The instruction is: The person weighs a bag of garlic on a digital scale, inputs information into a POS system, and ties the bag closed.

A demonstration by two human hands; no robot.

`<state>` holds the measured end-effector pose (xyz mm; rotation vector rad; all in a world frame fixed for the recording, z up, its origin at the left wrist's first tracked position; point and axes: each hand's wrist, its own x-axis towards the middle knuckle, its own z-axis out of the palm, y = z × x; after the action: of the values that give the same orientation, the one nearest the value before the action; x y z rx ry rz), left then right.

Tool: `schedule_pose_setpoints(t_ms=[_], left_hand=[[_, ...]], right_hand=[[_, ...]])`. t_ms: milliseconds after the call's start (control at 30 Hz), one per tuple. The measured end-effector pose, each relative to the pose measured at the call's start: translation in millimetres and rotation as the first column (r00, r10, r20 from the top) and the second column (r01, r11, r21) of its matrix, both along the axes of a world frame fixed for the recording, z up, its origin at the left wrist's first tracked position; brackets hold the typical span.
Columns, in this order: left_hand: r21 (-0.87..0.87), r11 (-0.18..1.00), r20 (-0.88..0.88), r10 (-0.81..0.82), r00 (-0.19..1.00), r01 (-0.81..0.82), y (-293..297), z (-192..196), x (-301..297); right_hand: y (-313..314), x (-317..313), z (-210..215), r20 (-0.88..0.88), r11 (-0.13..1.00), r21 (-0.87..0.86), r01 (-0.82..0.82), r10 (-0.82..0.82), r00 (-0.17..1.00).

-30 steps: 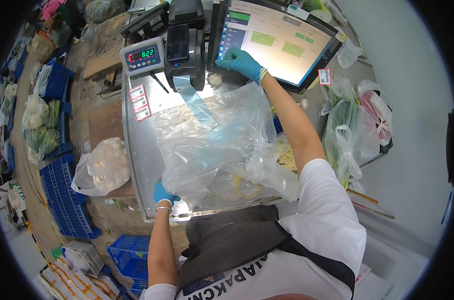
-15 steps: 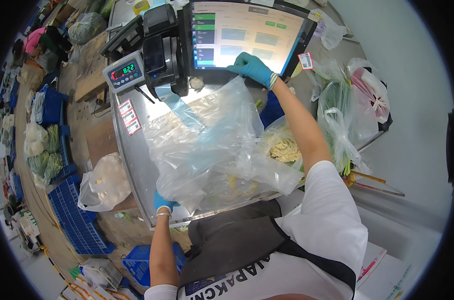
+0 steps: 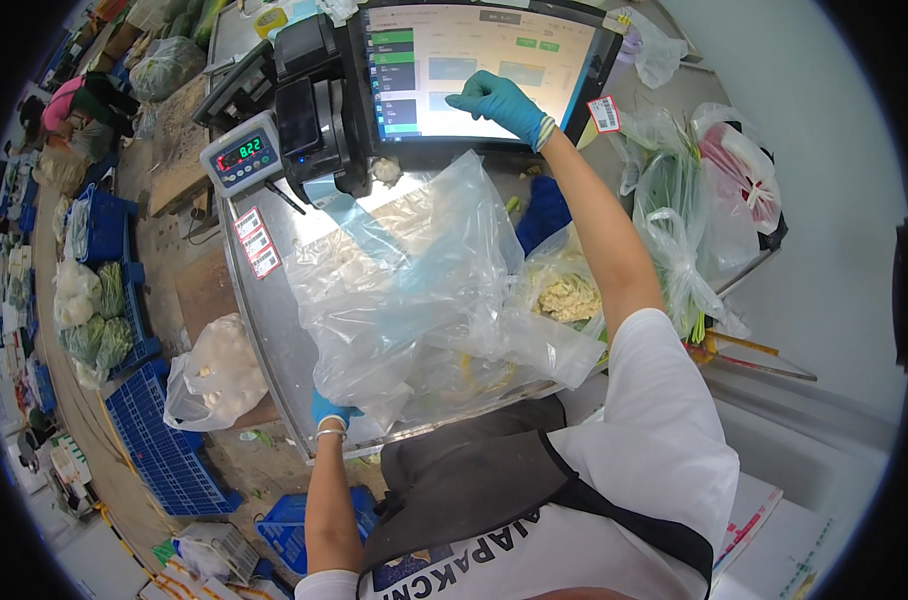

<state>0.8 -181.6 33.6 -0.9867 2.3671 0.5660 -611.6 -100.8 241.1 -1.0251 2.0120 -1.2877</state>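
Note:
My right hand point(image 3: 502, 106), in a blue glove, is raised over the lit monitor point(image 3: 534, 45). Its fingers are curled with nothing in them, and the fingertips are by the lower boxes on the screen. At the near left corner of the metal table, my left hand point(image 3: 332, 410), gloved too, grips the edge of a large clear plastic bag point(image 3: 404, 300). Part of that hand is hidden by the plastic. The bag lies rumpled across the table; what is inside is hard to make out. Beside it sits a clear bag of pale yellowish vegetables point(image 3: 569, 298).
Left of the monitor stand a weighing display point(image 3: 242, 153) with lit digits and a black label printer point(image 3: 314, 130). Bagged green vegetables point(image 3: 664, 190) lie at the right. A white bag point(image 3: 219, 370) and a blue pallet point(image 3: 164, 440) are on the floor. Another person point(image 3: 79, 105) bends down far left.
My right hand has moved up the screen from its bottom edge to the lower boxes. The whole view has shifted slightly. My left hand stays at the bag's edge.

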Motion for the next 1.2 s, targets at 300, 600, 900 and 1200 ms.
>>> schedule_pose_setpoints(t_ms=[300,600,900,1200], left_hand=[[-0.019,1.0,0.011,-0.025,1.0,0.025,0.0,-0.6,-2.2],[0.192,0.977,0.119,0.075,0.99,-0.097,-5.4,21.3,-15.8],[0.111,0.993,0.084,0.025,0.996,-0.035,-5.5,5.5,0.1],[0.097,0.992,0.044,0.072,0.996,-0.076,-1.6,6.8,-5.8]], right_hand=[[5.0,6.3,-15.5,-0.114,0.999,0.003,0.034,-0.034,0.993],[17.7,3.2,-24.1,-0.157,1.0,0.008,0.025,-0.024,0.987],[1.9,-3.7,-7.1,-0.177,1.0,-0.012,0.023,-0.025,0.984],[1.0,0.9,-8.1,-0.104,0.999,-0.04,0.032,-0.036,0.994]])
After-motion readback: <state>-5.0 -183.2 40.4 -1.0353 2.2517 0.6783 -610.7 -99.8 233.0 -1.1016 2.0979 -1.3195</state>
